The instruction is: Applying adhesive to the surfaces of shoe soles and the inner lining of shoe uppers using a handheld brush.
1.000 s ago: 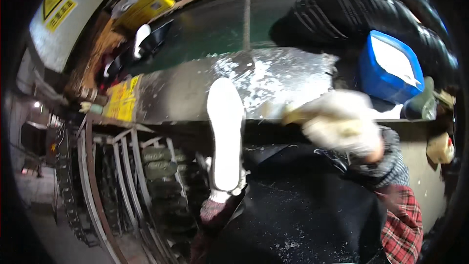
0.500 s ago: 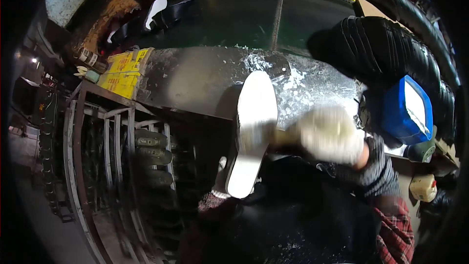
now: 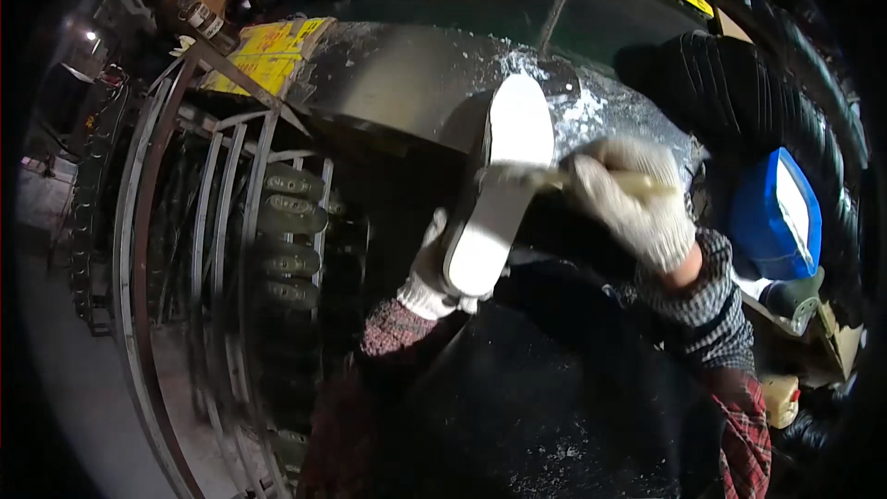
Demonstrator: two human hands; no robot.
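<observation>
A shoe-shaped piece with a white sole [image 3: 480, 245] faces up before me, a dark side showing along its left edge. My left hand [image 3: 427, 270], in a white knit glove, grips it from below at its near end; most of the fingers are hidden beneath. In my gloved right hand [image 3: 633, 208] is a brush [image 3: 549, 179], its pale handle in the closed fingers. The brush's blurred head lies across the middle of the sole.
Ahead stands a workbench [image 3: 397, 69] smeared with white. On the right are a blue container [image 3: 781, 217] with white inside and a row of black shoe-like pieces [image 3: 721, 83]. A metal rack [image 3: 148, 249] holding dark soles [image 3: 294, 214] stands left. A yellow printed sheet [image 3: 273, 55] covers the bench corner.
The view has shifted, so the bench sits higher. My right hand still holds the brush against the sole, and more of my left hand's grip shows.
</observation>
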